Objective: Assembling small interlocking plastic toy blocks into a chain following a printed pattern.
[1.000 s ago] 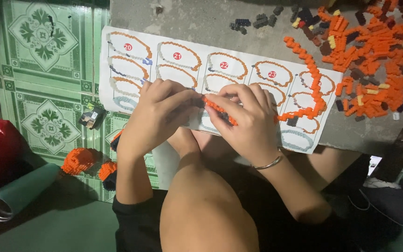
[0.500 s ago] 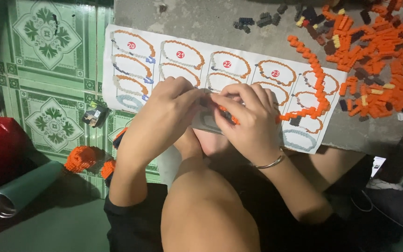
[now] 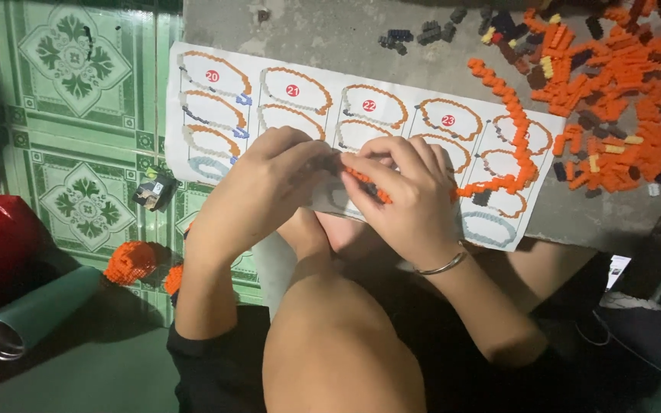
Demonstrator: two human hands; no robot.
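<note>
The fingers [image 3: 361, 172] of the right hand [image 3: 411, 203] and left hand [image 3: 262, 187] meet, pinched tight around a curved strip of small orange plastic bricks [image 3: 499, 183] lying over the white printed instruction sheet [image 3: 307, 92]. Loose orange and dark bricks [image 3: 613, 84] are heaped just right on the grey concrete floor [image 3: 315, 27].

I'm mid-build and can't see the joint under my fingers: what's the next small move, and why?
Probably keep the left hand steady as a brace and press the right hand down gently on the orange brick strip pinched between them. Both hands meet over the instruction sheet, and the strip's far end curves loosely toward the brick pile, so a hard push could snap it.
</note>
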